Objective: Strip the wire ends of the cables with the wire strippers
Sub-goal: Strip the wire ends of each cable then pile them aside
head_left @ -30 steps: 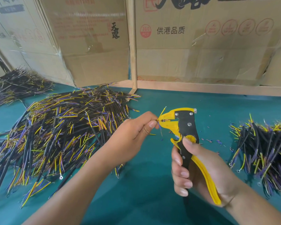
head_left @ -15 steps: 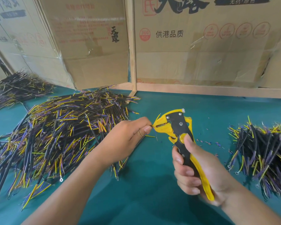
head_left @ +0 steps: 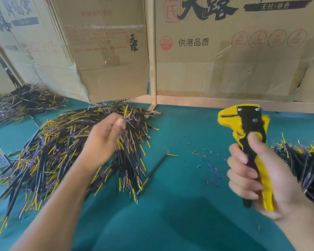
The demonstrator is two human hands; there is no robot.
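Your right hand (head_left: 257,178) grips the stripper (head_left: 250,142) upright, thumb on its yellow dial. Your left hand (head_left: 101,142), blurred, hovers over the big cable pile (head_left: 49,151); whether its fingers (head_left: 119,124) hold anything is unclear. Between your fingers lie one loose cable (head_left: 158,165) and insulation scraps (head_left: 207,163) on the green table (head_left: 170,223).

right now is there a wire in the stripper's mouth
No, the stripper in the right hand is held apart with nothing in its mouth, while the left hand is over the cable pile.
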